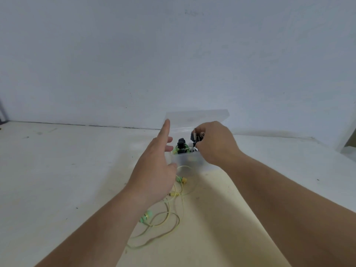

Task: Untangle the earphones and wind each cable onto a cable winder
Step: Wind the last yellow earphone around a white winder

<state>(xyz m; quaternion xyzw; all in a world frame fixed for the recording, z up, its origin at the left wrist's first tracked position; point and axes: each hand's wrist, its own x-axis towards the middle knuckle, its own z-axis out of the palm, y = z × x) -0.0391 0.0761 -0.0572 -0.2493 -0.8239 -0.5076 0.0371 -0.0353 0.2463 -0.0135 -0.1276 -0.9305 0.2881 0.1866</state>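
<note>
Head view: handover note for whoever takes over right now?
Left hand: open, index fingertip at the raised lid of the clear box.
Right hand: pinches a dark-and-white bundle above the box; I cannot tell what it is.
In the box: a dark winder with green cable round it.
On the table: yellow-green earphones, loose and unwound.
Done: seemingly one cable wound.
Left: wind the yellow-green pair.

head view, sole camera: wide-angle, worn on the person's head, facing forward and down. near range, looking across the table (67,170) to the wall (173,54), which fills the upper half; clear box (189,160) near centre.
</note>
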